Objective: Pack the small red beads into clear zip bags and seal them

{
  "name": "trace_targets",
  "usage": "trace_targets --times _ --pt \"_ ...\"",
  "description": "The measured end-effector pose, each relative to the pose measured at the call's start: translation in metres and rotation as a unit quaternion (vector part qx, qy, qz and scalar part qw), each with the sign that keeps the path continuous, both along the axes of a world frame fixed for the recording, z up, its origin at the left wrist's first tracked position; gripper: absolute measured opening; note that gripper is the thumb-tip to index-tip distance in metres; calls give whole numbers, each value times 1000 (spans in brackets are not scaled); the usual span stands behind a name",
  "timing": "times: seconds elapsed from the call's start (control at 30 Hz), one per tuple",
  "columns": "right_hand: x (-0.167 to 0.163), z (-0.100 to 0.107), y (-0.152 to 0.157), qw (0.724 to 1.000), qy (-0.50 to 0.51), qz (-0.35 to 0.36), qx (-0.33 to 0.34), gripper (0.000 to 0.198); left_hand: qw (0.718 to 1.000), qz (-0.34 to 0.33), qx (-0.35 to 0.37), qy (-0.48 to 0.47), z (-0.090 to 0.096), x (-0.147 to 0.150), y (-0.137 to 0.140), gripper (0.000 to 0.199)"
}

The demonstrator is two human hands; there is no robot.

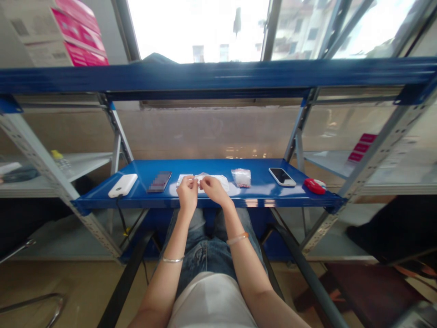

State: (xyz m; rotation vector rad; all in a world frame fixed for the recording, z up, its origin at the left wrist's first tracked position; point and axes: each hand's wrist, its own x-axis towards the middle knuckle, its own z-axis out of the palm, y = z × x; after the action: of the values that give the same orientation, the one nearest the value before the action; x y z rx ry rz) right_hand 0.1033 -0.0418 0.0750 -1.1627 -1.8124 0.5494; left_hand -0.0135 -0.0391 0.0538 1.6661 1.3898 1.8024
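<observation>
My left hand [187, 192] and my right hand [213, 188] meet close together over the blue shelf's front part. The fingers of both are pinched, fingertips nearly touching, around something small and pale that I cannot make out. Beneath and behind them lies a white sheet or wrapper [223, 182], partly hidden by the hands. To the right of it sits a clear plastic bag [241, 177] with whitish contents and some reddish bits along its lower edge.
On the blue shelf [208, 166] lie a white power bank [123, 185] with a black cable, a dark flat box [160, 181], a white-edged phone [282, 176] and a red pouch-like thing [314, 186]. Metal uprights [321, 223] flank the shelf. A blue beam [218, 75] crosses above.
</observation>
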Motion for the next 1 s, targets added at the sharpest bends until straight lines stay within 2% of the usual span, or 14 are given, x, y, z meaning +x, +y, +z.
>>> trace_targets --times 0.07,0.13,0.3,0.47,0.57,0.63,0.7,0.83,1.0 --pt "0 -2 1 1000 2 -15 -4 25 999 -38 7 3 1 -1 -1 18" --pt "3 -3 2 1000 -1 -18 -15 25 996 -57 25 57 2 -2 -1 13" --pt "7 -3 1 1000 -19 -6 -18 25 976 -63 55 201 1 -6 3 29" --pt "7 -4 1 999 -36 -11 -4 26 956 -59 42 285 -1 -9 5 37" --pt "7 -5 3 1000 -25 -16 -10 29 951 -46 37 305 0 -12 4 40" --pt "7 -5 3 999 14 -4 -39 31 951 -28 30 306 2 -14 2 41" --pt "7 -3 2 992 78 6 -103 33 950 -3 21 313 4 -15 1 41" --pt "6 2 -3 957 184 3 -223 45 939 30 10 343 7 -14 -1 42" --pt "6 2 -2 919 282 43 -274 51 925 24 27 378 6 -12 -1 44"
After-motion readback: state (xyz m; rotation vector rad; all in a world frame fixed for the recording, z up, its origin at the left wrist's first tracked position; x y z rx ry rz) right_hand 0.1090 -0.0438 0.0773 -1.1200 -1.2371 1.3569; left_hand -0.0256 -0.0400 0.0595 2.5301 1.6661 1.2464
